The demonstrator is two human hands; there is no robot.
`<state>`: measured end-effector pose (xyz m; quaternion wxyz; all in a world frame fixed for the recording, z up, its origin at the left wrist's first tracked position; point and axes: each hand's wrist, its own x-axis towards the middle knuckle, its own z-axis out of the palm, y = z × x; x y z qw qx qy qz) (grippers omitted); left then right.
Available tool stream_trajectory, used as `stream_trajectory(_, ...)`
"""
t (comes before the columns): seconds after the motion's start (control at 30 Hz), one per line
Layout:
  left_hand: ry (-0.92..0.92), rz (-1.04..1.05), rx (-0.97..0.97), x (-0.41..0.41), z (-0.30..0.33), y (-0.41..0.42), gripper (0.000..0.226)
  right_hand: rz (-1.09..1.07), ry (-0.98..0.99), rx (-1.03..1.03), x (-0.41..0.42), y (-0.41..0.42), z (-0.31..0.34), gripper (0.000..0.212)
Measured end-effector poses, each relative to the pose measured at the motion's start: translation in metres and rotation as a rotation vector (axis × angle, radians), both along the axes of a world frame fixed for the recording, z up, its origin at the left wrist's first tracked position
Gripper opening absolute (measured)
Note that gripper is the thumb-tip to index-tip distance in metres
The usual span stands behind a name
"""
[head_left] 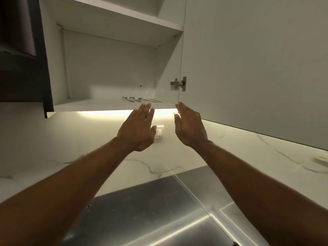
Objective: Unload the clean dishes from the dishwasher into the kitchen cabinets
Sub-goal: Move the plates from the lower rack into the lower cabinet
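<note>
An upper kitchen cabinet [110, 71] stands open above me, white inside. Several forks [142, 99] lie side by side on its bottom shelf near the front edge. My left hand [137, 129] is raised just below that shelf edge, fingers straight and empty. My right hand [190, 126] is raised beside it, fingers straight, its fingertips at the lower corner of the open cabinet door [248, 64]. Neither hand holds anything. The dishwasher is out of view.
The door hangs open to the right on a metal hinge [179, 83]. An upper shelf [120, 20] shows nothing on it. A dark hood [19, 50] is at left. Below are a marble backsplash with a white switch [159, 131] and a steel counter [150, 210].
</note>
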<state>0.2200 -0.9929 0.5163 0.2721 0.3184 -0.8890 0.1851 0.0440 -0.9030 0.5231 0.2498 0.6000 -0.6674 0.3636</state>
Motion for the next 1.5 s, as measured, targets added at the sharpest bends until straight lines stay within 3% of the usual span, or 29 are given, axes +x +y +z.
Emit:
stream_trajectory(0.17,0.018,-0.096,0.092,-0.019,-0.029,0.057,0.075,-0.1,-0.02,-0.006,-0.012,0.078,-0.038,0.049)
stream_trajectory(0.33,0.076,-0.188,0.203,-0.039,-0.068,0.116,0.067,-0.17,-0.061,0.023,-0.022,0.149,-0.089,0.049)
stream_trajectory(0.47,0.081,-0.266,0.248,-0.05,-0.106,0.169,0.068,-0.258,-0.053,0.169,-0.035,0.214,-0.14,0.051)
stream_trajectory(0.63,0.002,-0.355,0.353,-0.054,-0.16,0.243,0.069,-0.35,-0.152,0.311,-0.039,0.308,-0.205,0.055)
stream_trajectory(1.07,-0.193,-0.534,0.501,-0.061,-0.258,0.38,0.069,-0.605,-0.367,0.344,0.009,0.468,-0.301,0.061)
stream_trajectory(1.37,-0.385,-0.793,0.544,-0.034,-0.325,0.45,0.078,-0.892,-0.506,0.309,0.077,0.558,-0.352,0.057)
stream_trajectory(1.5,-0.457,-0.876,0.611,-0.014,-0.36,0.479,0.068,-0.999,-0.586,0.397,0.126,0.6,-0.375,0.058)
